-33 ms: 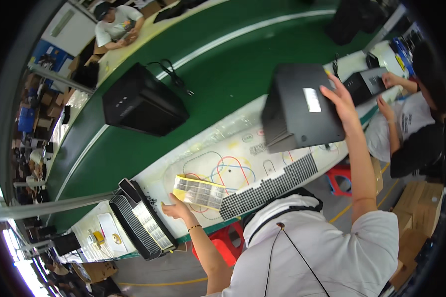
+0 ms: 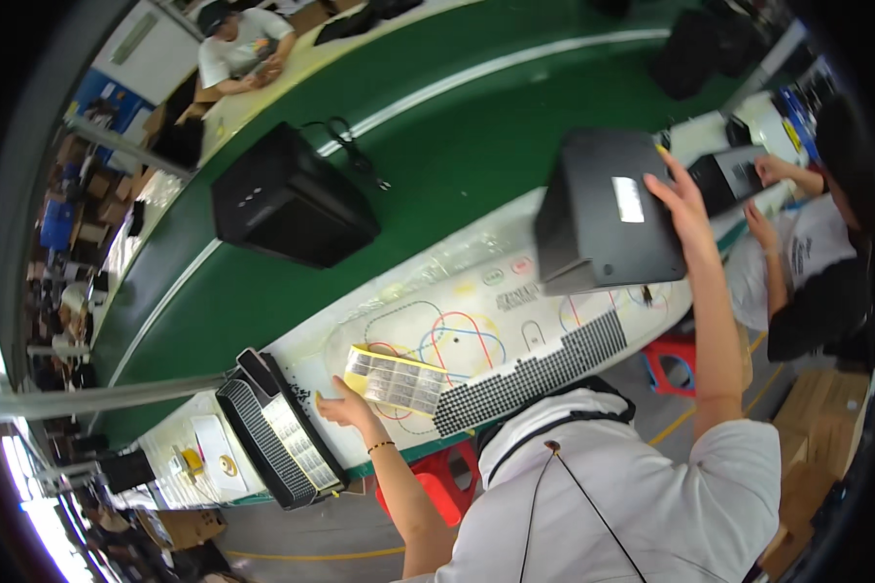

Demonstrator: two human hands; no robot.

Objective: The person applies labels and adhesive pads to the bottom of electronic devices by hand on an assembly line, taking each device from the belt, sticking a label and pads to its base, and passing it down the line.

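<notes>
My right hand (image 2: 683, 202) grips the right side of a dark grey box-shaped cabinet (image 2: 593, 228) with a white label on its face. The cabinet stands tilted over the right part of the worktable; whether its lower edge rests there I cannot tell. My left hand (image 2: 352, 408) is low over the table with thumb and forefinger apart. Beside it lies a yellow-edged sheet of silvery labels (image 2: 399, 381). Small loose black bits (image 2: 299, 394) are scattered just left of its fingertips. Yellow covers show on a fingertip of each hand.
Rows of small black pads (image 2: 530, 381) line the table's near edge. A black tray (image 2: 280, 428) with a label sheet stands at left. On the green conveyor sits a black cabinet (image 2: 297, 199) with a power cord (image 2: 350, 151). A co-worker (image 2: 797, 243) handles another cabinet (image 2: 724, 180) at right.
The dark grey cabinet and my right hand have shifted slightly right in the picture, and the whole view has shifted a little too. My left hand stays beside the label sheet.
</notes>
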